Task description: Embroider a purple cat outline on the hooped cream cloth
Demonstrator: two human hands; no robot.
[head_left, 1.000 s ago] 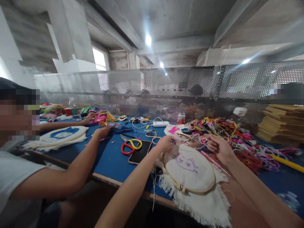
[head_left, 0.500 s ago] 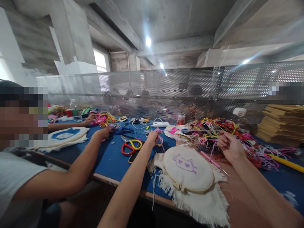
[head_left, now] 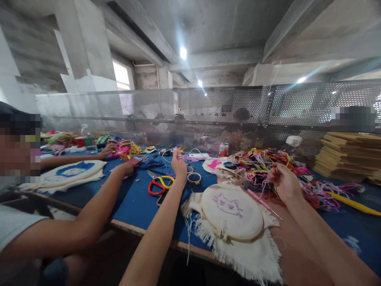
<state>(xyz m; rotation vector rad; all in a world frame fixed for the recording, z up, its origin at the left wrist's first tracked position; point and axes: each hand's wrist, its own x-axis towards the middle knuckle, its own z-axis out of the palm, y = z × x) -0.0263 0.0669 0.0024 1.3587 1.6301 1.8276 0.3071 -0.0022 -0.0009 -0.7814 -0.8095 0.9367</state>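
Observation:
My left hand (head_left: 179,163) is closed around purple yarn (head_left: 193,158), held up over the far part of the blue table. Over the tangled yarn pile on the right, my right hand (head_left: 285,182) pinches a strand of the same light purple yarn, and a loose length hangs beneath it. Between my forearms lies a round embroidery hoop (head_left: 258,236) with white fringed cloth (head_left: 250,258) stretched in it, bearing a purple cat-like outline (head_left: 228,205). A pink punch needle (head_left: 263,202) rests by the hoop's right edge, its metal tip toward me.
Red-and-yellow scissors (head_left: 156,187), partly over a phone (head_left: 161,198), lie left of my left forearm, with a small wooden ring (head_left: 194,178) to its right. Beyond are a can (head_left: 223,149) and multicoloured yarn (head_left: 258,159). A co-worker's arm (head_left: 101,202) reaches in from the left.
My left hand has risen and moved farther away and left with the purple yarn, uncovering the small wooden ring. My right hand stays near the yarn pile. The view has shifted slightly.

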